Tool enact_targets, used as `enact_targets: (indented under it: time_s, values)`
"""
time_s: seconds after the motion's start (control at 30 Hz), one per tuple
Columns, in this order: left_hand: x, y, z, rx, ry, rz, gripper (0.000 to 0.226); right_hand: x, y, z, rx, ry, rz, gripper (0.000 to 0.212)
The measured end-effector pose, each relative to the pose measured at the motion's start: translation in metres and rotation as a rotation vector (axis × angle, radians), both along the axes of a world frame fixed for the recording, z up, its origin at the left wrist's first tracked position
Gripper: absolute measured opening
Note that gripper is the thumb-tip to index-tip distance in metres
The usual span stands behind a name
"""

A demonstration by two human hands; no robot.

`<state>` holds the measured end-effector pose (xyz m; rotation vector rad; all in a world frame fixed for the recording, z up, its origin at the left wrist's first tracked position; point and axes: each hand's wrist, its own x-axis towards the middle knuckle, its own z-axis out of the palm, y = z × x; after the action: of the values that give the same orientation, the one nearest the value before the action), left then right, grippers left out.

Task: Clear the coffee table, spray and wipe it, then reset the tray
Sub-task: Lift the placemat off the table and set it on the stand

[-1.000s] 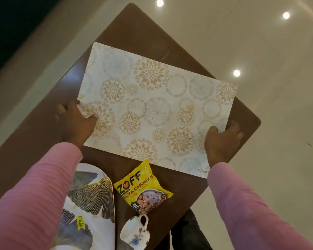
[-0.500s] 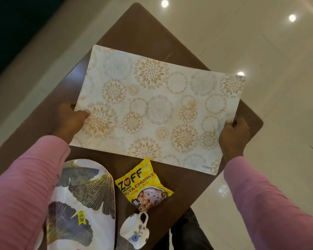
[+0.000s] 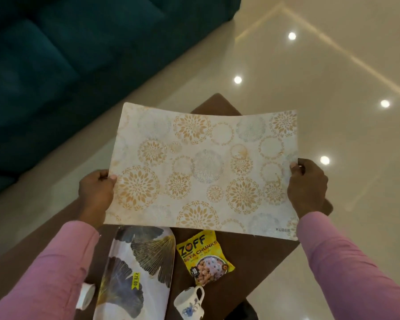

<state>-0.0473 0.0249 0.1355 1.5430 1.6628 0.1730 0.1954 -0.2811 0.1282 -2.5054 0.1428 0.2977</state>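
Down at 6 o'clock on the brown coffee table (image 3: 263, 262): a long oval tray (image 3: 153, 289), glossy ginkgo-leaf print, carrying only a yellow price sticker (image 3: 135, 281), with a small flowered white cup (image 3: 189, 302) (inside not visible) and a crinkly yellow snack packet (image 3: 203, 259) just beside it. Held above the table at centre: a thin rectangular placemat (image 3: 203, 172), gold and grey medallions, long axis running 9 to 3, bowing slightly. Pinched at both short edges, left hand (image 3: 96, 192) at 9, right hand (image 3: 307, 188) at 3, thumbs on top.
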Motion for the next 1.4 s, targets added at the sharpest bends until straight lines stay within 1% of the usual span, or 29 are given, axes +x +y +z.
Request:
enact_targets:
  time_s: [0.1, 0.2, 0.33, 0.4, 0.5, 0.6, 0.77, 0.93, 1.07, 1.27, 1.4]
  values:
    - [-0.046, -0.014, 0.041, 0.006, -0.030, 0.096, 0.019, -0.020, 0.009, 0.035, 0.051, 0.008, 0.099, 0.026]
    - [-0.096, -0.030, 0.077, -0.017, -0.058, 0.176, 0.022, -0.044, 0.014, 0.070, 0.055, 0.008, 0.181, 0.022]
    - [-0.168, -0.051, 0.105, -0.065, -0.099, 0.267, 0.008, -0.082, 0.013, 0.114, 0.096, 0.002, 0.230, 0.022]
    - [-0.202, -0.057, 0.111, -0.090, -0.132, 0.311, 0.007, -0.100, 0.013, 0.126, 0.083, 0.008, 0.264, 0.019]
    - [-0.231, -0.072, 0.141, -0.042, -0.172, 0.369, 0.006, -0.124, 0.015, 0.142, 0.067, 0.007, 0.303, 0.016]
    - [-0.257, -0.087, 0.165, -0.008, -0.239, 0.411, 0.006, -0.145, 0.015, 0.161, 0.095, -0.012, 0.374, 0.017]
    - [-0.304, -0.130, 0.194, 0.044, -0.262, 0.488, 0.007, -0.172, 0.005, 0.194, 0.097, -0.070, 0.506, 0.020]
    - [-0.353, -0.180, 0.223, 0.130, -0.277, 0.578, 0.007, -0.207, -0.008, 0.217, 0.152, -0.085, 0.617, 0.021]
    - [-0.399, -0.214, 0.243, 0.205, -0.260, 0.626, 0.011, -0.242, -0.008, 0.225, 0.144, -0.084, 0.704, 0.021]
    - [-0.477, -0.243, 0.256, 0.215, -0.242, 0.673, 0.025, -0.304, -0.006, 0.237, 0.144, -0.077, 0.795, 0.021]
    - [-0.529, -0.256, 0.265, 0.249, -0.244, 0.688, 0.023, -0.357, -0.002, 0.242, 0.170, -0.087, 0.830, 0.024]
